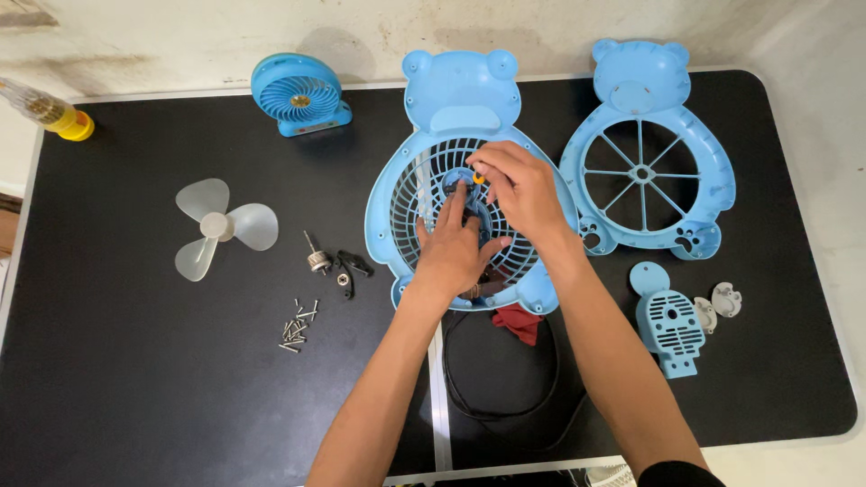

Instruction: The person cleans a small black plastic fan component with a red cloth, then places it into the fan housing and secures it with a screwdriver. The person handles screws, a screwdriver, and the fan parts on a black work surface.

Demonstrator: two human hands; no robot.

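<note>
A blue bear-shaped fan housing (410, 194) with a slotted grille lies flat on the black table (135, 397). My left hand (456, 248) rests on the middle of the grille, fingers spread around the hub. My right hand (519, 185) is above it, pinching a small tool with an orange tip (478, 179) at the hub. What sits under the hands is hidden.
A second bear-shaped grille (645, 153) lies to the right, with a blue vented motor cover (672, 325) and small white parts (726, 299) below it. Left are a translucent fan blade (216, 225), a motor shaft and black pieces (338, 263), several screws (298, 325), a small blue fan (296, 93), a yellow-capped bottle (54, 113). A black cord (501, 388) loops near me.
</note>
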